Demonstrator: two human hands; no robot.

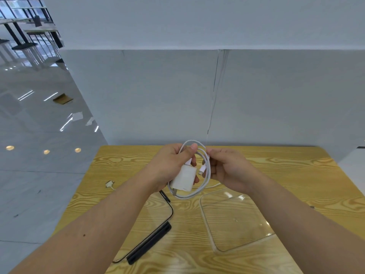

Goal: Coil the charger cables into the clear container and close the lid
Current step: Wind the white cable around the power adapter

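Observation:
My left hand (169, 165) holds a white charger block (183, 179) and pinches the top of its white cable (206, 175), which hangs in a loose coil above the table. My right hand (229, 171) grips the right side of that coil. Below and to the right lies the clear container (235, 220) on the wooden table, open at the top. At lower left lies the clear lid (158, 212) with black clips, partly hidden by my left forearm. A second white cable end (109, 184) rests on the table at left; most of that cable is hidden behind my arms.
The wooden table (286, 175) stands against a grey partition wall (177, 95). Its left edge drops to a glossy floor. A strand of white cable (211, 186) lies on the table behind the hands.

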